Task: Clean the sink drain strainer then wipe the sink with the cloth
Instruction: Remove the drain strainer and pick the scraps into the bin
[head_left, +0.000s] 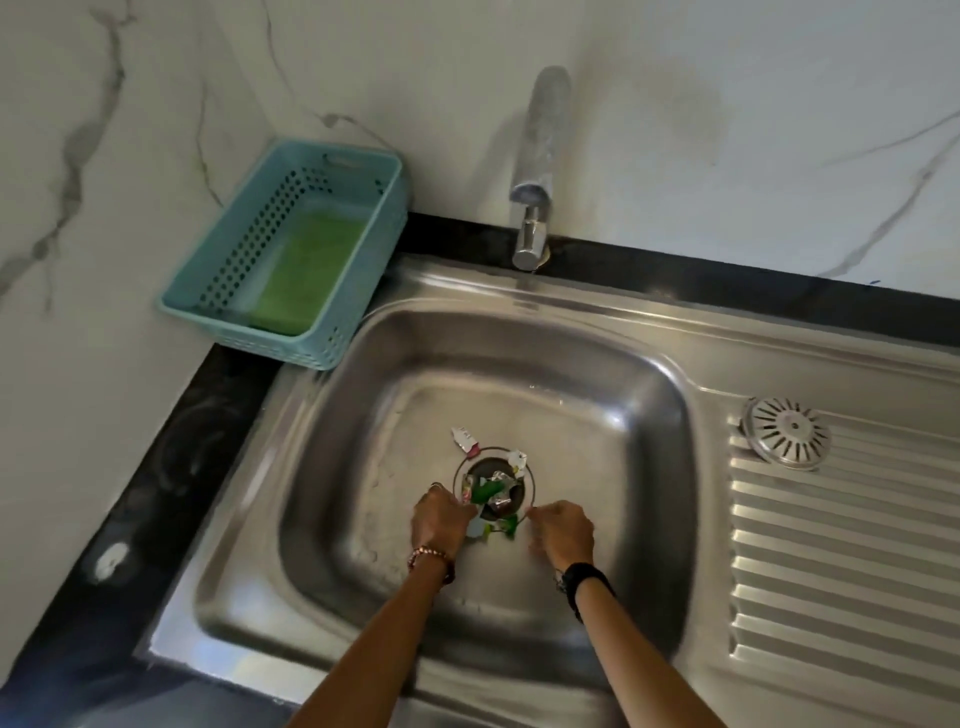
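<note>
Head view: my left hand (440, 519) and my right hand (563, 530) are both down in the basin of the stainless steel sink (363, 364), one on each side of the drain opening (493, 486). Fingers of the left hand are curled in at the left rim of the drain, among scraps of wrapper litter (496, 493); whether they actually pinch a scrap I cannot tell. Fingers of the right hand are curled in at the right rim; what they hold, if anything, I cannot tell. More litter lies in and around the drain, with one white and red scrap (464, 438) just beyond it. The round slotted drain strainer (788, 432) lies apart on the ribbed drainboard (841, 561) to the right. A green cloth (306, 270) sits in a teal basket (218, 249) on the black table (171, 467) at the sink's far left corner. A chrome tap (535, 171) stands behind the basin.
</note>
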